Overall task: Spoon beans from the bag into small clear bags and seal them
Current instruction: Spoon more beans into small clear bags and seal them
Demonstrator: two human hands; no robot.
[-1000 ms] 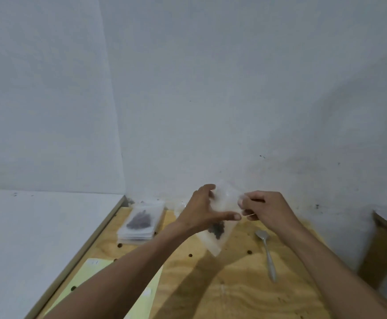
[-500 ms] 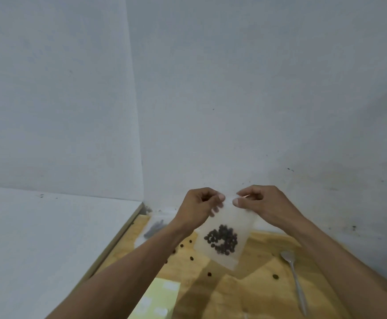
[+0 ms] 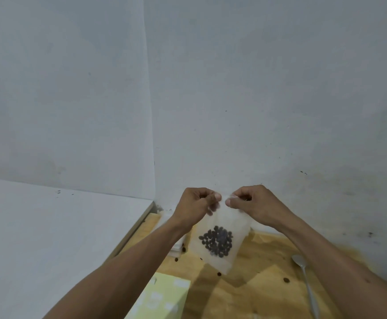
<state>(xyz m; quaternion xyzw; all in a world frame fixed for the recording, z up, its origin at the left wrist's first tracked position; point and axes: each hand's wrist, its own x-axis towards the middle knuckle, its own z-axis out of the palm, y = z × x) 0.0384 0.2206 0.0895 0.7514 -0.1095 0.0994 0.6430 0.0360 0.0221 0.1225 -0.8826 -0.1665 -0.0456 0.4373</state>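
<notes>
The left hand (image 3: 196,207) and right hand (image 3: 253,204) are pinching the top edge of a small clear bag (image 3: 220,240) between their fingers (image 3: 215,197). The bag is hanging below them above the tabletop (image 3: 252,293), dark beans (image 3: 216,241) pooled inside. A spoon (image 3: 305,279) is lying on the tabletop, below and right of the fingers.

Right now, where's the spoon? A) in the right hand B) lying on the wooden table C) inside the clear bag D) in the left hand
B: the spoon lies on the wooden table, while left hand and right hand pinch the top of the small clear bag.
</notes>
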